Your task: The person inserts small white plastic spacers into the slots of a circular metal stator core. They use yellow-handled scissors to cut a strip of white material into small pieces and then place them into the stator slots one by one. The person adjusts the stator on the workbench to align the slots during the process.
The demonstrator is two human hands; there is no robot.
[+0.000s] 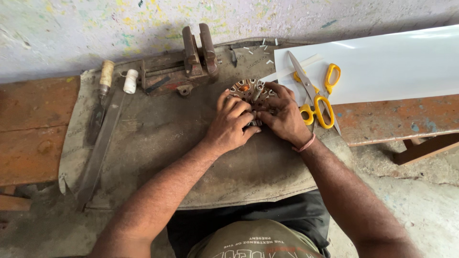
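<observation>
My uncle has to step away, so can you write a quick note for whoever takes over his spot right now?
Left hand: curled on the near edge of the round slotted metal core, pressing it to the grey cloth.
Right hand: fingertips working at the core's slots.
Nearby: yellow-handled scissors lying open on the white sheet; small white cut strips behind the core; bench vise, two files at left.
Done: strips cut. How many slots are filled cannot be told.
Left: cannot tell.
</observation>
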